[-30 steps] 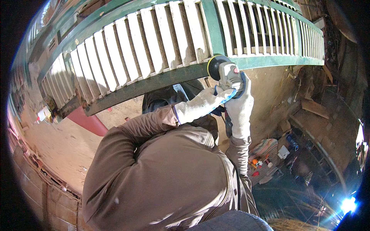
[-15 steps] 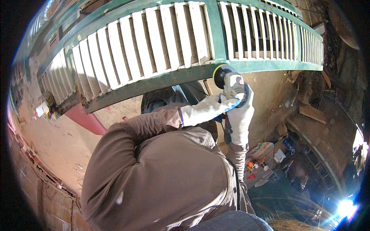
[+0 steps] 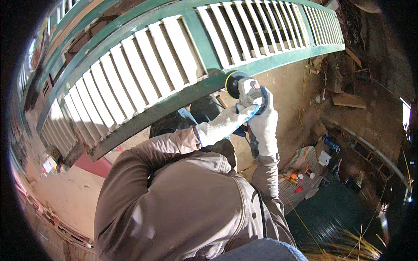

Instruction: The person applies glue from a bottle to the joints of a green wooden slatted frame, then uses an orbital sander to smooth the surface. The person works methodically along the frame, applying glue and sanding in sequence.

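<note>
Both my hands wear white knitted gloves with blue-coated palms and are closed on a grey power sander [image 3: 248, 89] with a round black, yellow-edged pad [image 3: 234, 84]. My right hand [image 3: 266, 124] grips its body from the near right side. My left hand [image 3: 220, 126] reaches across from the left, its fingers curled on the sander's near side. The pad is up against the bottom rail of a slatted wooden panel, whose green frame [image 3: 203, 48] holds white slats [image 3: 133, 71]. Whether the whole pad touches the rail cannot be seen.
A red board [image 3: 96, 165] lies under the panel at the left. To the right are a striped cloth [image 3: 300, 163] with small orange and red items, a blue container [image 3: 332, 143], a loose wooden board [image 3: 348, 100] and a thin yellow cord [image 3: 301, 124].
My view has shifted, so the panel sits farther left and more tilted. The sander has slid a little to the right along the bottom rail, still held in both hands.
</note>
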Tool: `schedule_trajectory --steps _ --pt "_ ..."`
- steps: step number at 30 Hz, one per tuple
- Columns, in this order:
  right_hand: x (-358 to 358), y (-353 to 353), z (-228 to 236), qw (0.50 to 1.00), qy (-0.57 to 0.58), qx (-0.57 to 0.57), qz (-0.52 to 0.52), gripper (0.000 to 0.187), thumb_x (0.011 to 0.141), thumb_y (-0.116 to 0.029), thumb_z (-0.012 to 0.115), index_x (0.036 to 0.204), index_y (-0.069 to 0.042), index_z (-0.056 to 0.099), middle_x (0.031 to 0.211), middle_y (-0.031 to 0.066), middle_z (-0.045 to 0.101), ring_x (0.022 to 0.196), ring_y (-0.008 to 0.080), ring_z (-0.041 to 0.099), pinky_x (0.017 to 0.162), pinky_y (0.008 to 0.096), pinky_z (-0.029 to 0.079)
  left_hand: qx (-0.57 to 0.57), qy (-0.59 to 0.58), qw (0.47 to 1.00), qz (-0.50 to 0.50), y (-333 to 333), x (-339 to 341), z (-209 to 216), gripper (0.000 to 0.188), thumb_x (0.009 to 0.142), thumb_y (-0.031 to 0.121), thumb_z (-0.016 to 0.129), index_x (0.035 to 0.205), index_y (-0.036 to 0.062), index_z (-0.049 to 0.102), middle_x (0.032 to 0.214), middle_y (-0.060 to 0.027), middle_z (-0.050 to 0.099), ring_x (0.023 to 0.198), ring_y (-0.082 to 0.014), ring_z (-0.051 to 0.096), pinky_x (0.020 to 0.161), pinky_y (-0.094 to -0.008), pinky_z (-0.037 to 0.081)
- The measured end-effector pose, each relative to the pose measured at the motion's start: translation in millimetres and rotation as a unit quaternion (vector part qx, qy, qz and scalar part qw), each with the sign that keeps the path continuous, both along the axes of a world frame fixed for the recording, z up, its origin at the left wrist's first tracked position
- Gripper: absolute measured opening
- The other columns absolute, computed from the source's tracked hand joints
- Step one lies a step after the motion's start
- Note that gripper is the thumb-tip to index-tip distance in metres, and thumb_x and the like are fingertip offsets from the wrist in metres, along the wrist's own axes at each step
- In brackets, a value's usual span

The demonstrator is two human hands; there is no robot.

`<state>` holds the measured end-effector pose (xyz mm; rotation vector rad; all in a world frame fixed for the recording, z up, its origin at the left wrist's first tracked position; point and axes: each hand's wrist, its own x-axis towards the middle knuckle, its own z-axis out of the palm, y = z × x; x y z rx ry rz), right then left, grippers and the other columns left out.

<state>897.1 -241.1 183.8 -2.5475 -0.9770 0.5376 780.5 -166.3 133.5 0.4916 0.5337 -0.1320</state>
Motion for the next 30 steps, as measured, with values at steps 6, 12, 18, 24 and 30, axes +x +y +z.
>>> schedule_trajectory --steps 6,12,18,24,30 --pt "80.3 0.3 -0.9 1.0 0.016 0.013 0.002 0.086 0.074 -0.043 0.091 0.142 -0.008 0.052 0.102 0.0259 0.075 0.097 0.0413 0.075 0.079 0.0445 0.06 0.003 0.004 1.0 0.0 -3.6 77.2 -2.2 0.06 0.1 0.056 0.062 0.136 0.0089 0.058 0.113 -0.0051 0.067 0.094 -0.0139 0.07 0.072 -0.0286 0.063" --pt "197.1 -8.2 -2.8 0.999 -0.007 0.007 0.047 0.083 0.074 -0.041 0.091 0.141 -0.008 0.054 0.102 0.0257 0.075 0.096 0.0407 0.075 0.079 0.0451 0.06 -0.027 0.022 0.999 0.032 -24.2 192.2 -8.2 0.051 0.101 0.051 0.063 0.133 0.0117 0.059 0.112 -0.0032 0.066 0.093 -0.0137 0.068 0.073 -0.03 0.061" --pt "313.7 -20.9 1.1 0.999 0.002 -0.008 0.054 0.082 0.074 -0.041 0.092 0.139 -0.008 0.056 0.105 0.0247 0.075 0.097 0.0362 0.076 0.08 0.0427 0.059 -0.066 -0.156 0.975 0.143 -80.1 315.8 -62.1 0.039 0.106 0.043 0.056 0.126 0.0091 0.059 0.109 -0.0022 0.061 0.09 -0.0104 0.061 0.073 -0.0269 0.056" --pt "373.1 -35.6 0.1 1.0 0.016 0.018 0.004 0.081 0.075 -0.038 0.093 0.14 -0.009 0.055 0.11 0.0209 0.076 0.096 0.0273 0.076 0.082 0.0389 0.06 0.036 -0.076 0.996 0.018 -40.3 362.6 -3.2 0.046 0.102 0.052 0.06 0.127 0.0129 0.062 0.103 -0.0014 0.064 0.084 -0.0094 0.062 0.067 -0.0255 0.056" --pt "302.6 -21.6 9.3 0.989 0.007 -0.036 0.142 0.089 0.072 -0.045 0.092 0.143 -0.009 0.053 0.103 0.0236 0.075 0.093 0.039 0.076 0.08 0.0437 0.06 -0.052 -0.006 0.986 0.16 -68.9 294.4 -6.8 0.042 0.105 0.036 0.055 0.132 0.0053 0.061 0.118 -0.006 0.067 0.102 -0.0135 0.064 0.085 -0.026 0.052"
